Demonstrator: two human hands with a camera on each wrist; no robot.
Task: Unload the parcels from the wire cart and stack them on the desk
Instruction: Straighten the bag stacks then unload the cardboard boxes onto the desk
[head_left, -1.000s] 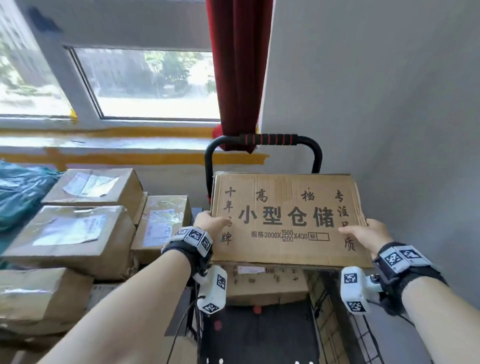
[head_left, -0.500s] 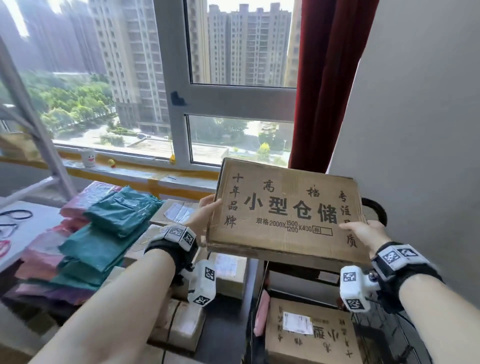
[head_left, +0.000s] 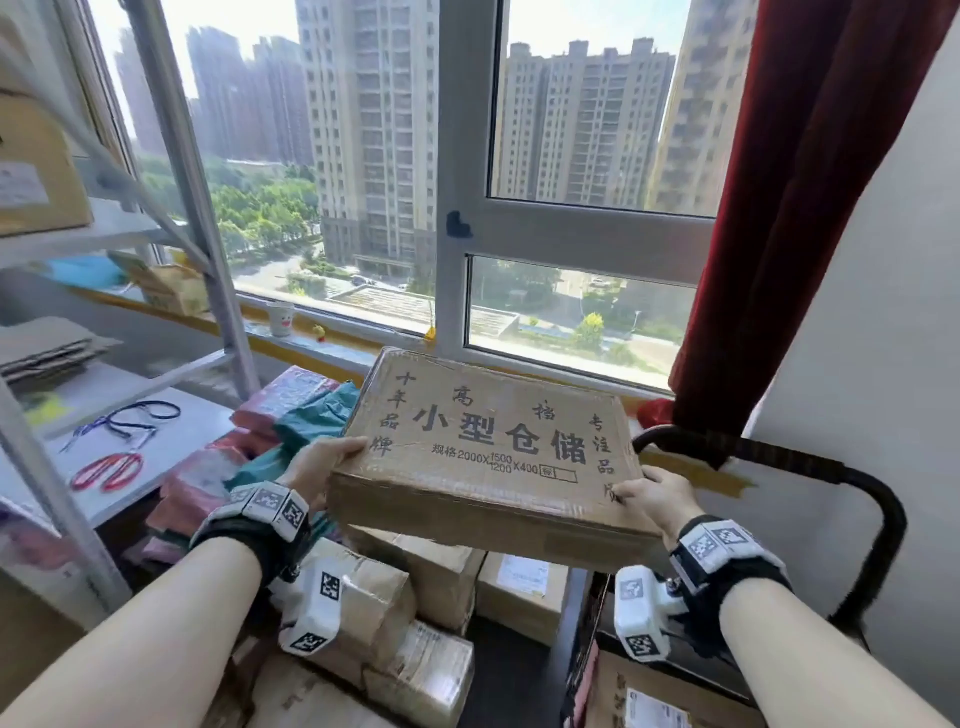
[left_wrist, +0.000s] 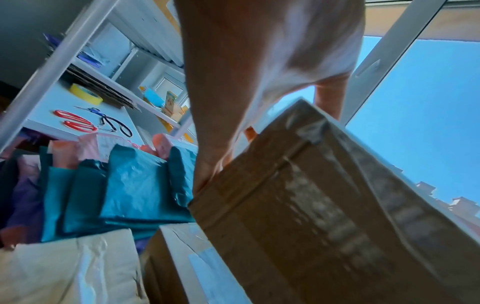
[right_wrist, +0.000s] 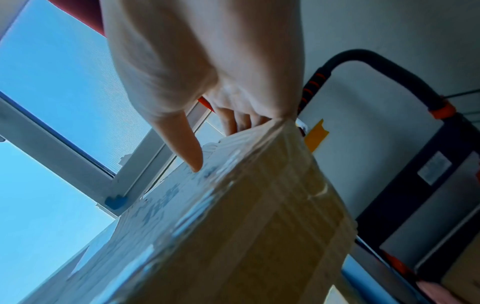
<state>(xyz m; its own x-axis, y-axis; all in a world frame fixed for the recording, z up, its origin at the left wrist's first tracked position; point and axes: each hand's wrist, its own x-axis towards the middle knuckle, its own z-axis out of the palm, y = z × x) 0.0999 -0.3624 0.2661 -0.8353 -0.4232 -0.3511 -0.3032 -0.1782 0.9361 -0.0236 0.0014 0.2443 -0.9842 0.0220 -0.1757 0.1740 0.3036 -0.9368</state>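
Observation:
A flat brown cardboard parcel (head_left: 493, 457) with black printed characters hangs in the air, tilted, between my two hands. My left hand (head_left: 319, 465) grips its left edge, thumb on top and fingers underneath (left_wrist: 207, 174). My right hand (head_left: 652, 499) grips the near right corner, thumb on the top face (right_wrist: 189, 152). The parcel (left_wrist: 324, 205) (right_wrist: 233, 226) is above and left of the black wire cart (head_left: 878, 519), whose handle shows at the right. Another printed box (head_left: 654, 696) lies in the cart below.
Brown taped parcels (head_left: 395, 613) are stacked below the held one. Teal and pink mailer bags (head_left: 291, 431) are piled at left. A white shelf surface (head_left: 171, 441) carries red scissors (head_left: 106, 470) and black scissors. A metal shelf post (head_left: 202, 208), window and red curtain (head_left: 810, 208) stand behind.
The parcel has gone up out of the cart and leftward over the stacked parcels, held by both hands. My view has swung up and left, showing the shelf and window.

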